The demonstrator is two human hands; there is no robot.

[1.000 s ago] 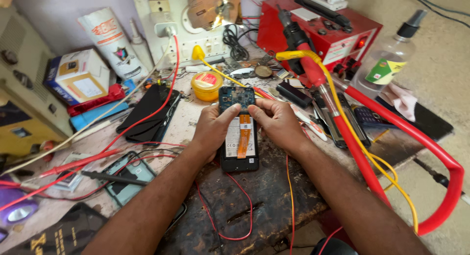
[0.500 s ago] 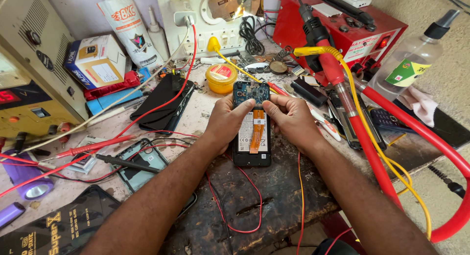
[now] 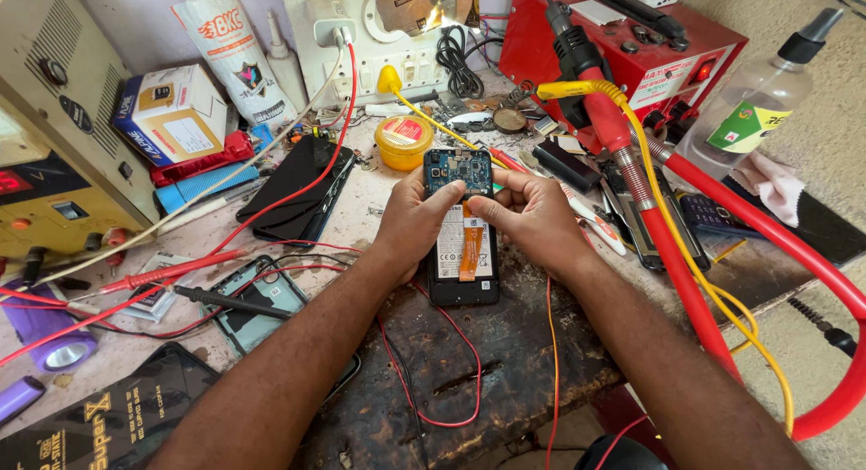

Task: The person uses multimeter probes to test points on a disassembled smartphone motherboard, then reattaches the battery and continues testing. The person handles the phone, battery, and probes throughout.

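Note:
An opened phone (image 3: 463, 253) with its back cover off lies on the dark work mat, showing a blue circuit board at the top, a white-labelled battery and an orange flex cable down the middle. My left hand (image 3: 410, 222) grips its left side, thumb near the board. On the other side, my right hand (image 3: 532, 219) holds the right edge, with fingertips pressing at the base of the board. Both hands touch the phone.
A yellow round tin (image 3: 403, 142) sits just beyond the phone. A black phone (image 3: 298, 188) and red probe leads (image 3: 171, 271) lie to the left. A red hot-air station (image 3: 622, 50) with red hose (image 3: 686, 281) stands at the right, beside a spray bottle (image 3: 753, 109). A bench power supply (image 3: 54, 136) stands far left.
The camera has drawn closer and shifted, so the bench appears lower and more to the right. Both hands remain on the opened phone with hardly any change of grip.

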